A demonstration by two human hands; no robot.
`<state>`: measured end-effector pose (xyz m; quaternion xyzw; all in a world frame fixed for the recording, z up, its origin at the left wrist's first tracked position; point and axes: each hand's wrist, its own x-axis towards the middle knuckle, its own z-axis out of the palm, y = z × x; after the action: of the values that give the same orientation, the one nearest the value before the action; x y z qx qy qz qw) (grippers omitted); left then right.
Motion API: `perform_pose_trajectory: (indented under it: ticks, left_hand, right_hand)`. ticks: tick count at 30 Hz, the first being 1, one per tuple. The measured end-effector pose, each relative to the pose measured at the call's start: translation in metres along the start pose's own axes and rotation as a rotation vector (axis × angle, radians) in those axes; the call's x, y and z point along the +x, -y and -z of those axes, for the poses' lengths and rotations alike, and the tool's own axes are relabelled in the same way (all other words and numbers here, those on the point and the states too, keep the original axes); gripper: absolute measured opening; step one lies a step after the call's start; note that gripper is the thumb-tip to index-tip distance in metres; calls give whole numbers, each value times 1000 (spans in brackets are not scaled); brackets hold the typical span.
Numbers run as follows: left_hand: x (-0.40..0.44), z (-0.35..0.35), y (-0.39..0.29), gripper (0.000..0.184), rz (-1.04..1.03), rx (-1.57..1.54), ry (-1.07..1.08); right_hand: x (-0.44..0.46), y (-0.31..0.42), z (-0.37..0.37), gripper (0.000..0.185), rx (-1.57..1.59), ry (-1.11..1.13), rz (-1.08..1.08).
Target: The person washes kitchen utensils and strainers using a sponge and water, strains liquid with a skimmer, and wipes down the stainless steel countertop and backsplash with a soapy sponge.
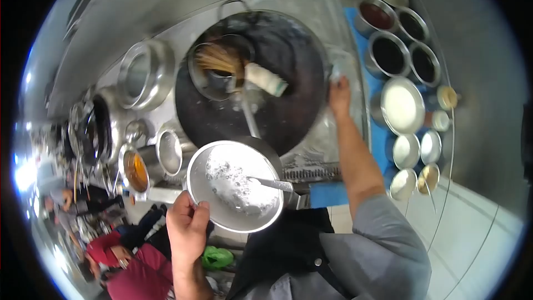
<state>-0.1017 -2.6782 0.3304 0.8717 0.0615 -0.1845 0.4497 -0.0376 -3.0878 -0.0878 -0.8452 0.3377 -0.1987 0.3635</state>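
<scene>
My left hand (187,225) grips the rim of a silver metal pot (195,189), thumb over the edge. Foamy whitish liquid lies in the pot, and a metal utensil's handle (272,184) sticks out over its right side. Beyond it is a large dark wok (288,116). In the wok rest a strainer or small pan, a bamboo brush (217,58) and a rolled white cloth (265,79). At the wok's right edge my right hand (340,97) is closed around something pale that I cannot make out.
Metal containers of sauces and powders, including a white-filled one (402,105), line a blue mat (373,97) on the right. Metal pots (145,75) and an orange-filled container (135,170) stand on the left. People in red (141,272) are at lower left.
</scene>
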Motion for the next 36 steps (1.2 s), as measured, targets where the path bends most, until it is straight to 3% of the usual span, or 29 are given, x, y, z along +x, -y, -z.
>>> perform_pose_trajectory:
  ticks: [1, 3, 5, 7, 8, 9, 10, 11, 14, 16, 18, 21, 25, 29, 33, 36]
  left_hand:
    - [-5, 9, 3, 13, 41, -5, -29]
    - [-8, 31, 23, 18, -7, 93, -78]
    - [-13, 46, 28, 18, 102, 51, -135]
    - [-19, 60, 51, 18, 121, -23, -214]
    - [-22, 66, 62, 18, 131, -48, -247]
    - [-25, 74, 72, 17, 144, -77, -280]
    - [-27, 83, 83, 17, 169, -64, -274]
    - [-27, 90, 90, 17, 174, -79, -286]
    - [-26, 103, 112, 17, 193, -137, -308]
    - [-20, 114, 129, 17, 209, -117, -304]
    - [-14, 119, 154, 18, 202, -131, -315]
    - [-1, 128, 166, 19, 156, -177, -287]
    - [28, 150, 182, 23, 66, -191, -221]
    - [71, 188, 193, 26, -97, -98, -96]
    - [128, 218, 193, 28, -243, 9, -46]
    - [160, 231, 181, 28, -212, -167, -53]
  right_hand:
    - [30, -1, -15, 44, 6, -68, 96]
    - [90, 9, -24, 44, 106, 44, 127]
    - [129, 37, -11, 44, 188, 185, 63]
    - [103, 68, 26, 46, 133, 210, 136]
    - [97, 54, 33, 45, -56, 299, -48]
    - [66, 36, 34, 39, 27, 101, 180]
    - [40, 8, 34, 33, 88, 157, -3]
    - [-1, 32, 57, 30, -39, 200, -26]
    - [-113, -61, 34, 34, 142, 113, 153]
    - [-141, -71, 36, 31, 218, 302, -51]
    - [-159, -21, 61, 19, 412, 455, -230]
    - [-158, 23, 109, 18, 730, 243, -392]
    - [-142, 64, 177, 24, 822, 173, -250]
    - [-169, 206, 208, 35, 894, 120, -13]
    - [-205, 332, 178, 40, 935, 250, 131]
    - [-221, 425, 123, 36, 916, 427, 248]
